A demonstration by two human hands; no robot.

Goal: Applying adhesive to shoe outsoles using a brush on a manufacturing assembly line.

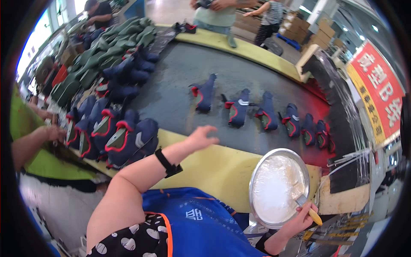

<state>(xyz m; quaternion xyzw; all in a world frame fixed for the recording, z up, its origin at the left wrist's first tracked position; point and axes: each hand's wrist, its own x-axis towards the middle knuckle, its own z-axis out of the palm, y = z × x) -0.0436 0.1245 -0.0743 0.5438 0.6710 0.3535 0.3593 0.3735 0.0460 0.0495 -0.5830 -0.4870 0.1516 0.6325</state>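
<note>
My right hand (303, 217) grips a flat brush by its yellow handle (315, 216). The brush's bristles rest in thick white paste (276, 186) inside a round metal bowl (252, 192) at the near edge. My left hand (204, 138) is stretched over the dark belt, fingers apart and holding nothing. Beyond it on the belt lies a navy shoe upper (206, 95) with red trim. Several more such uppers run in a row to the right, among them one with a pale patch (238, 109); green lasts show inside some of them.
Navy uppers on lasts (145, 135) crowd the left, with a heap of green lasts (113, 45) behind. Yellow boards (265, 53) edge the belt (171, 81). A red-lit, dark-curtained opening (319, 107) stands right. A co-worker's hand (55, 132) is at left; other people stand across.
</note>
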